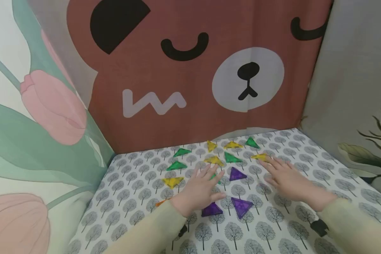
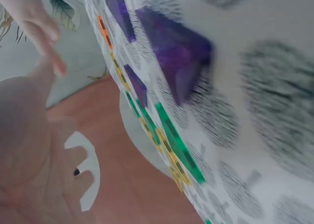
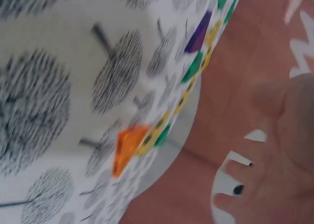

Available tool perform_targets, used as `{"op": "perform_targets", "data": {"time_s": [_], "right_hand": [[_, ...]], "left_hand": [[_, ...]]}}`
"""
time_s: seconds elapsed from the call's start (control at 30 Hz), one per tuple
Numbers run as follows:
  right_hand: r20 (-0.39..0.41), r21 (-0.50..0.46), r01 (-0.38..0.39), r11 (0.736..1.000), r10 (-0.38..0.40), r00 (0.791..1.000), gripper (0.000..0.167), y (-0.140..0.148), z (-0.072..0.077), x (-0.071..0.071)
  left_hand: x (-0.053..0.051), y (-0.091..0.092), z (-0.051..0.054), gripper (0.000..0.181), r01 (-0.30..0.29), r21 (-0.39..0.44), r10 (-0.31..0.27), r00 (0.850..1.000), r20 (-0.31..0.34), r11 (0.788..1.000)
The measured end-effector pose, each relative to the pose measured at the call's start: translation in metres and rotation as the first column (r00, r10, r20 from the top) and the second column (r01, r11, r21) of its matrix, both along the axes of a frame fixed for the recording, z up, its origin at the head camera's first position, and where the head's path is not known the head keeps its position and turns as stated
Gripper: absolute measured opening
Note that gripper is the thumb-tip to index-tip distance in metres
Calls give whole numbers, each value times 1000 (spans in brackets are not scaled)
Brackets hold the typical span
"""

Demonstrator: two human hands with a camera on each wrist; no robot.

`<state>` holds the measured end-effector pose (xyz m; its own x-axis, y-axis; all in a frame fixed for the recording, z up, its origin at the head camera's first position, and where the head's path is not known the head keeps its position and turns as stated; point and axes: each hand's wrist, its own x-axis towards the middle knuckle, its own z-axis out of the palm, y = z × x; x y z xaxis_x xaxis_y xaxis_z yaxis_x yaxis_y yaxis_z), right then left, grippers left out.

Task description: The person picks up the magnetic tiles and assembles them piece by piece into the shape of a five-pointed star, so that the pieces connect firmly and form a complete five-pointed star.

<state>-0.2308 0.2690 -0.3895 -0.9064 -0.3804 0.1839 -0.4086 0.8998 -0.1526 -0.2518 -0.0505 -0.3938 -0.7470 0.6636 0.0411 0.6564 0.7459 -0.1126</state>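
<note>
Both bare hands hover over a tabletop scattered with translucent triangular tiles, fingers extended and nothing held. My left hand (image 1: 198, 188) is above the middle, partly covering a green tile (image 1: 215, 178); an orange tile (image 1: 162, 203) pokes out beside its wrist. Close by lie a purple tile (image 1: 212, 210), a second purple tile (image 1: 241, 207) and a yellow tile (image 1: 173, 182). On the right side, my right hand (image 1: 289, 180) has its fingertips nearest a yellow tile (image 1: 259, 156). The right wrist view shows another orange tile (image 3: 128, 145) flat on the cloth.
A white cloth (image 1: 127, 208) printed with grey trees covers the table. Farther back are more tiles, including a green tile (image 1: 252, 143) and a yellow tile (image 1: 233, 145). A brown bear curtain (image 1: 152, 130) hangs behind, with floral curtains at both sides.
</note>
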Motion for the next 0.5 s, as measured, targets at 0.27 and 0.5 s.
{"op": "perform_targets", "data": {"time_s": [0.27, 0.5], "right_hand": [[174, 10, 67, 998, -68, 982, 52, 34, -15, -12], [212, 44, 53, 998, -61, 975, 48, 44, -32, -17]], "left_hand": [[-25, 46, -2, 60, -35, -63, 48, 974, 222, 997], [-45, 76, -13, 56, -35, -54, 48, 965, 259, 998]]}}
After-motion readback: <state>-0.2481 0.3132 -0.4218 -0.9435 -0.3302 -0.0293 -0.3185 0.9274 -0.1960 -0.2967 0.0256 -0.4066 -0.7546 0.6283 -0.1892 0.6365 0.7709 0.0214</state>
